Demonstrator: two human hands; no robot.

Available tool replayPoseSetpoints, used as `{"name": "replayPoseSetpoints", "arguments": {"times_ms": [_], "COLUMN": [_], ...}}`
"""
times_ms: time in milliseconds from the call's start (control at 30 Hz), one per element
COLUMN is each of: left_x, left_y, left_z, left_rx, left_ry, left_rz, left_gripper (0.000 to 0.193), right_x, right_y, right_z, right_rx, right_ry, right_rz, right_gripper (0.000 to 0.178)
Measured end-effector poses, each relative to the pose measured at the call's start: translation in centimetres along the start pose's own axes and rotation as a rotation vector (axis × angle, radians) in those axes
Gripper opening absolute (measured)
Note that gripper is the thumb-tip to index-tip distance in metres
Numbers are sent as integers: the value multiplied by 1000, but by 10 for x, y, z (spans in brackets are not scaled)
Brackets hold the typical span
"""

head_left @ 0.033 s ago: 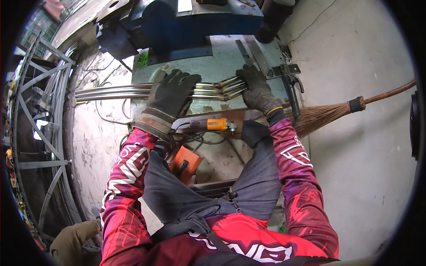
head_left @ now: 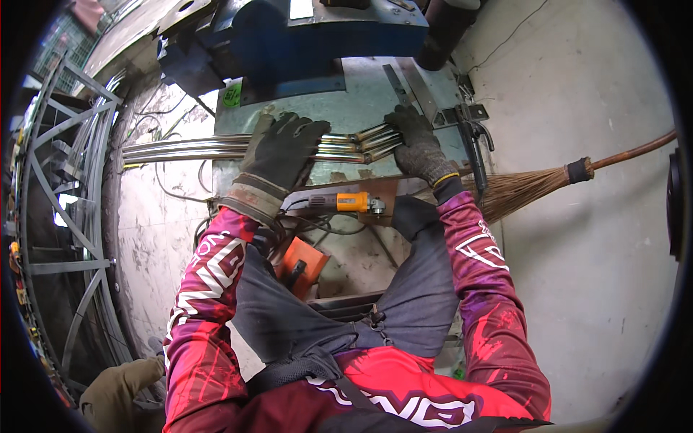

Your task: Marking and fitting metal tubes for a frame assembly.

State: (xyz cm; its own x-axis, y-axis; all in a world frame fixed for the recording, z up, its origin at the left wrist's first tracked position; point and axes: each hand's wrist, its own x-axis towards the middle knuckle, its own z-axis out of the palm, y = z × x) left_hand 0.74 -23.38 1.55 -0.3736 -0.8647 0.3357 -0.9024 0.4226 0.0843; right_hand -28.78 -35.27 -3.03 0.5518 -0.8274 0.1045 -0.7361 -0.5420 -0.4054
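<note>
Several shiny metal tubes point(head_left: 195, 148) lie side by side across a pale green metal work surface point(head_left: 364, 90). Toward their right ends they bend, and heat-coloured joints show at the bends. My left hand point(head_left: 289, 148), in a dark work glove with a pale cuff, is closed over the tubes left of the bends. In a dark knit glove, my right hand point(head_left: 416, 144) grips the angled ends; its palm hides the tips. Below the tubes, between my knees and the surface's near edge, lies a yellow and grey angle grinder point(head_left: 346, 203).
A blue machine point(head_left: 354, 40) stands at the far side. Flat metal bars point(head_left: 415, 86) and a black clamp-like tool point(head_left: 475, 148) lie right of my hands. A straw broom point(head_left: 530, 189) extends rightward. An orange object point(head_left: 303, 263) sits by my legs; a grey metal frame point(head_left: 101, 209) stands left.
My left hand has shifted very slightly to the right on the tubes. The right hand and the tubes look unmoved.
</note>
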Motion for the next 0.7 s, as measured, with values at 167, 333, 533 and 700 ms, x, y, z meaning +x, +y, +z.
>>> {"name": "replayPoseSetpoints", "arguments": {"times_ms": [167, 333, 533, 700], "left_x": [8, 11, 18, 20], "left_y": [11, 16, 12, 6], "left_z": [9, 24, 19, 19], "left_rx": [-14, -1, -15, -35], "left_ry": [28, 83, 72, 72], "left_rz": [3, -2, 19, 18], "left_gripper": [54, 54, 53, 50], "right_x": [0, -2, 7, 2], "right_y": [-4, -5, 2, 34], "right_z": [-2, 1, -2, 12], "right_rx": [-25, 65, 304, 781], "right_ry": [-62, 60, -3, 314], "right_rz": [16, -6, 30, 38], "right_gripper": [78, 76, 82, 80]}}
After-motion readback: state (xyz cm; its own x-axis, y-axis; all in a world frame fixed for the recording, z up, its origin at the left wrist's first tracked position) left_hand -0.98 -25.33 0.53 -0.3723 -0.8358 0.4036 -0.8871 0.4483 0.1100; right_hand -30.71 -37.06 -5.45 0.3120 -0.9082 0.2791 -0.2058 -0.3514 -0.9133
